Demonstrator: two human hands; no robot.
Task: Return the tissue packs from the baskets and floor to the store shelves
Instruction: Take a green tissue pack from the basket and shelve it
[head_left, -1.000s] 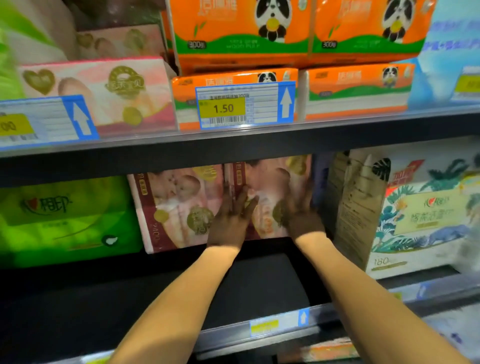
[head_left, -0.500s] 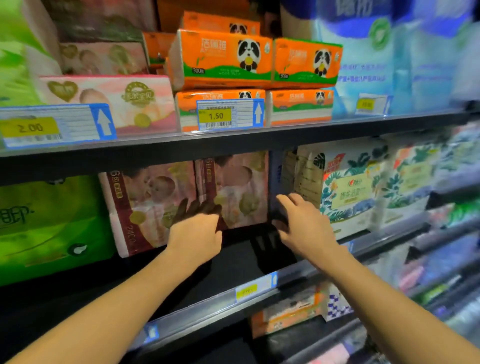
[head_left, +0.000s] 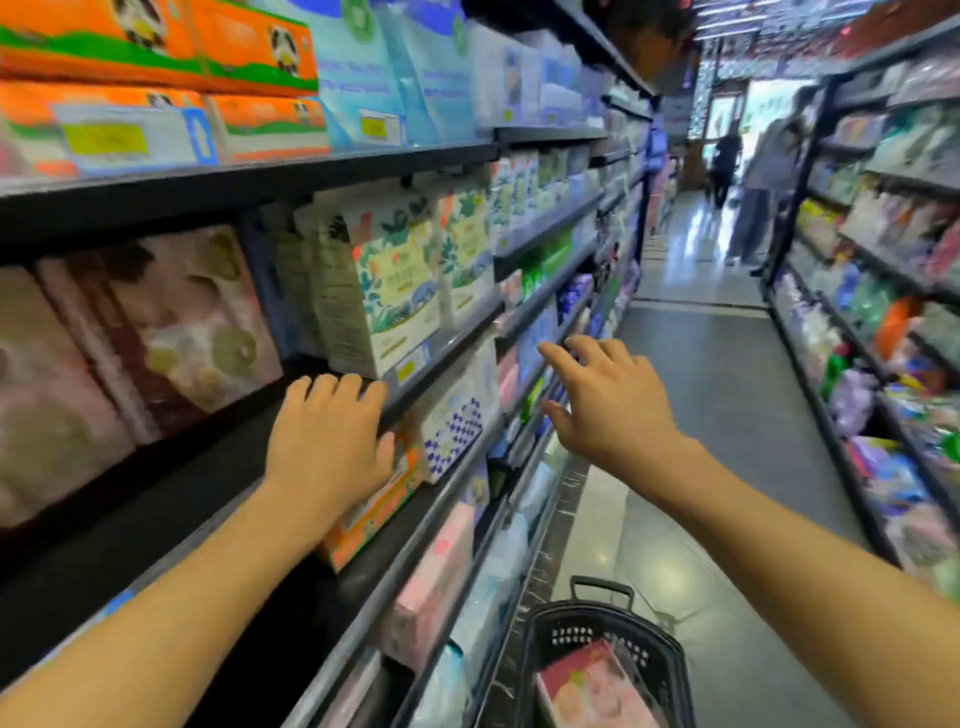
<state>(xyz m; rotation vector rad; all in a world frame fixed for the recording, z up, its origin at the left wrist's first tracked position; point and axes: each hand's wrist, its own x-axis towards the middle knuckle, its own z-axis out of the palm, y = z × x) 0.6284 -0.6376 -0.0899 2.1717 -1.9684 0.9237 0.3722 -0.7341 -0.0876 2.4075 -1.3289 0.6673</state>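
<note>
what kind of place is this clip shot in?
A supermarket aisle, most likely the tissue and paper goods section: long black shelves stocked with tissue packs, price tags on the shelf edges, and a black shopping basket on the floor.

Both hands hover empty before the shelves: the left hand near the pink tissue packs, the right hand spread farther right. A black basket holding a pink pack sits low, near right.
</note>
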